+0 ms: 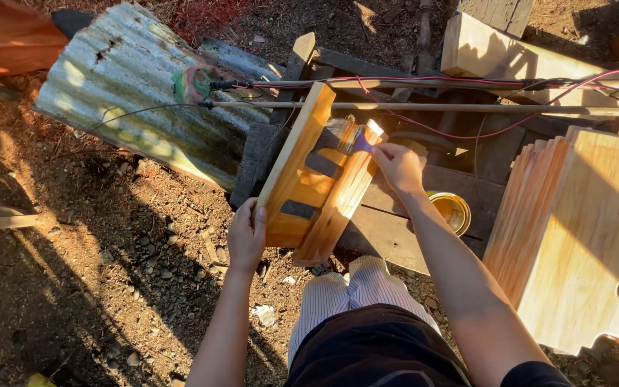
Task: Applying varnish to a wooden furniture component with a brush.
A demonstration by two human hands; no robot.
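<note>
A small wooden frame of glossy orange-brown boards stands tilted on dark planks. My left hand grips its near left corner and steadies it. My right hand holds a paintbrush with a purple handle, its bristles pressed on the far end of the frame's right board. An open tin of yellowish liquid sits on the planks just right of my right forearm.
A stack of pale cut boards stands at the right. A sheet of corrugated metal lies at the upper left. Red and black wires and a thin rod cross above the frame. Timber blocks lie beyond. Gravelly dirt surrounds everything.
</note>
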